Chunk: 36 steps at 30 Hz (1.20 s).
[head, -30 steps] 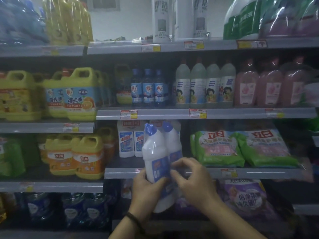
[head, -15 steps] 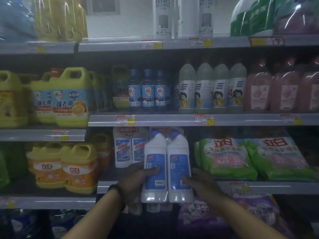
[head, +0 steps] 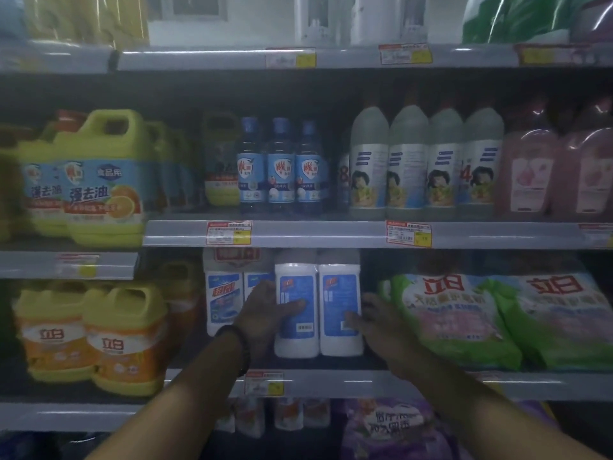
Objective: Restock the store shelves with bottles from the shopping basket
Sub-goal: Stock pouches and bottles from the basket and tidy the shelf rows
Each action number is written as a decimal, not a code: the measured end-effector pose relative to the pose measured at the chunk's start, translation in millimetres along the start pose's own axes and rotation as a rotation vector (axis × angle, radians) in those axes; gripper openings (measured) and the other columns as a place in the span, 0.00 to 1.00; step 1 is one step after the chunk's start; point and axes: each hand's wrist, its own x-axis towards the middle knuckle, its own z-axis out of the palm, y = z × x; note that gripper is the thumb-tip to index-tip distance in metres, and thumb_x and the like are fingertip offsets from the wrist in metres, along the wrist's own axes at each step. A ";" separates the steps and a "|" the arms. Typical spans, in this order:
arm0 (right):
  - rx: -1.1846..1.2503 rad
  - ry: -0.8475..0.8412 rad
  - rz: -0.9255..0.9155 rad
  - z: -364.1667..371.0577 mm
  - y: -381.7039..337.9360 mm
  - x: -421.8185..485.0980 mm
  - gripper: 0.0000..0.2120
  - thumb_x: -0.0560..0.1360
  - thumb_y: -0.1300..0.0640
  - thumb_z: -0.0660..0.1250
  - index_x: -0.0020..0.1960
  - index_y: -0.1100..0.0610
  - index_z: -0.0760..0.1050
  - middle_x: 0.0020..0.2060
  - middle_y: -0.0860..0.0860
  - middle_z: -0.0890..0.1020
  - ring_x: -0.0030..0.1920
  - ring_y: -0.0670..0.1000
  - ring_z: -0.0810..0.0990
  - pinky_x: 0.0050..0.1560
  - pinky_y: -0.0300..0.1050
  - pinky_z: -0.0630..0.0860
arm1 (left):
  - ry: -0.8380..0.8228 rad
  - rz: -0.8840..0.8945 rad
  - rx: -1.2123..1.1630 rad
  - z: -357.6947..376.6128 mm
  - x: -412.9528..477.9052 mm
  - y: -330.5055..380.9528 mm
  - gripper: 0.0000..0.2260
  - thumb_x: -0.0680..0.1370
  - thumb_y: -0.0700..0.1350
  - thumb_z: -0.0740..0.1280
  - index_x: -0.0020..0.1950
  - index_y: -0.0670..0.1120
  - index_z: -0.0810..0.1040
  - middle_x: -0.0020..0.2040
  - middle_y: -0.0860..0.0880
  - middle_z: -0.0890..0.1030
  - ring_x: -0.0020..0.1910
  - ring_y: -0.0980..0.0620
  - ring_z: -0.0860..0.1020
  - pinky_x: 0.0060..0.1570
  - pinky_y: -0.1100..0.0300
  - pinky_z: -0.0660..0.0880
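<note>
Two white bottles with blue labels, wrapped as a twin pack [head: 318, 307], stand upright on the middle shelf [head: 365, 381], their caps hidden behind the shelf edge above. My left hand [head: 265, 313] grips the pack's left side, thumb across the left label. On the pack's right side, my right hand [head: 381, 322] holds it with the thumb on the right label's lower corner. The shopping basket is out of view.
Similar white bottles [head: 225, 293] stand just left of the pack and green detergent bags [head: 457, 320] lie just right. Orange-yellow jugs [head: 122, 340] fill the lower left shelf. Blue bottles [head: 280, 167], grey bottles [head: 408, 161] and pink bottles [head: 530, 174] line the shelf above.
Both hands carried the twin pack up and forward from below the shelf edge onto the middle shelf, turning it upright; it now stands between the white bottles and the green bags.
</note>
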 end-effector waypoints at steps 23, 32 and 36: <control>-0.369 0.192 -0.103 19.5 29.0 22.0 0.18 0.80 0.58 0.75 0.68 0.59 0.78 0.60 0.52 0.87 0.59 0.53 0.86 0.55 0.43 0.79 | 0.271 0.126 0.585 6.7 7.9 -52.2 0.23 0.78 0.39 0.77 0.70 0.47 0.73 0.58 0.54 0.77 0.56 0.56 0.75 0.54 0.63 0.74; -0.676 0.077 -0.257 7.4 27.2 -50.2 0.16 0.76 0.49 0.73 0.62 0.51 0.78 0.53 0.49 0.83 0.52 0.49 0.84 0.53 0.49 0.82 | 0.098 0.237 0.862 26.2 -61.2 -40.0 0.10 0.81 0.46 0.72 0.60 0.53 0.75 0.54 0.55 0.78 0.53 0.55 0.79 0.51 0.62 0.79; -0.766 -0.047 -0.311 5.1 36.5 -108.8 0.14 0.76 0.46 0.65 0.57 0.50 0.79 0.51 0.48 0.81 0.53 0.51 0.81 0.53 0.52 0.79 | -0.078 0.287 0.957 41.6 -112.1 -43.2 0.06 0.81 0.47 0.69 0.49 0.58 0.75 0.48 0.57 0.81 0.44 0.58 0.79 0.44 0.66 0.75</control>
